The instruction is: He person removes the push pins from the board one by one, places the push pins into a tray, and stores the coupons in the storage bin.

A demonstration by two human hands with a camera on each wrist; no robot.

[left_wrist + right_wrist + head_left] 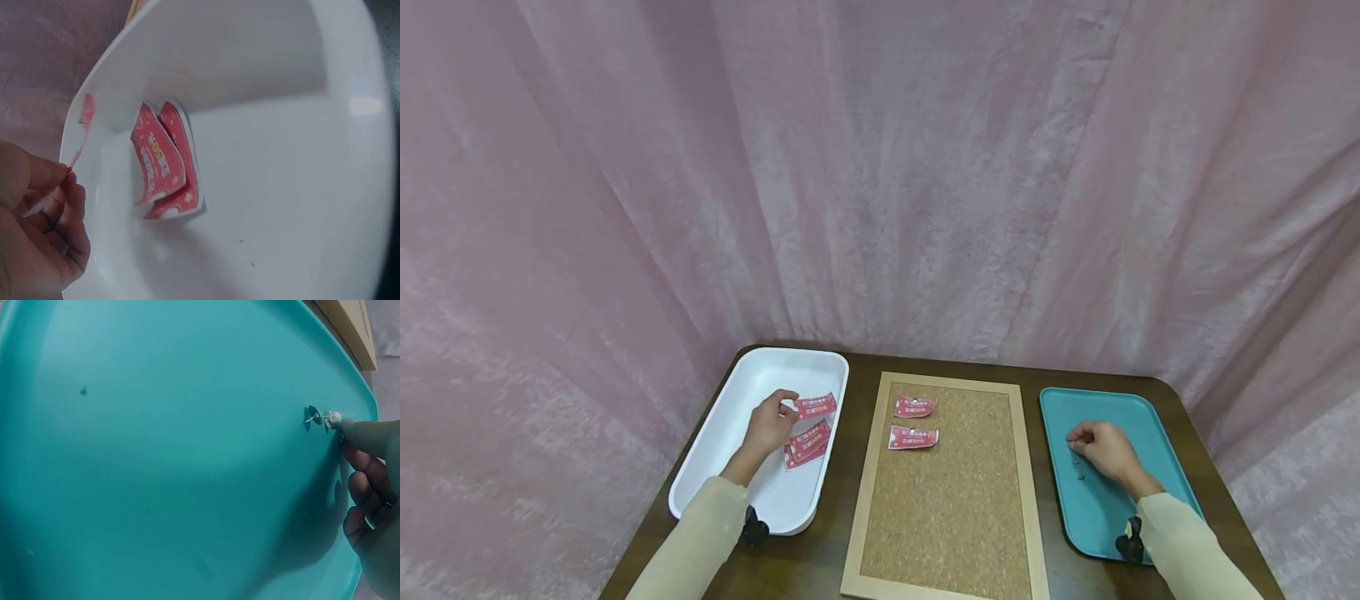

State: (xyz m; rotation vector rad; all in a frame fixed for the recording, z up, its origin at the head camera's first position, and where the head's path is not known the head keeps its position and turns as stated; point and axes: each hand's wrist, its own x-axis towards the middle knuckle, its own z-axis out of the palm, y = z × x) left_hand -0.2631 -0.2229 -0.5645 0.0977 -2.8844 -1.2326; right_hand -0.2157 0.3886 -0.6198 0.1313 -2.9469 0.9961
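Note:
My left hand (772,422) is over the white tub (758,364), thumb and fingertips pinching one end of a red printed coupon (815,407). In the left wrist view this coupon appears almost edge-on. Below it, overlapping red coupons (164,156) lie on the tub's bottom. Down in the teal tray (1093,398), my right hand (1105,450) has its fingers bent beside small metal thumbtacks (314,415). The thumb tip is right at one shiny thumbtack (333,419). Whether the fingers grip it is hidden.
Between the tub and the tray lies a wood-framed corkboard (951,500). Two red coupons are on its upper left, an upper coupon (914,407) and a lower coupon (913,438). Everything stands on a dark wooden table (865,433), with a pink curtain (910,183) behind.

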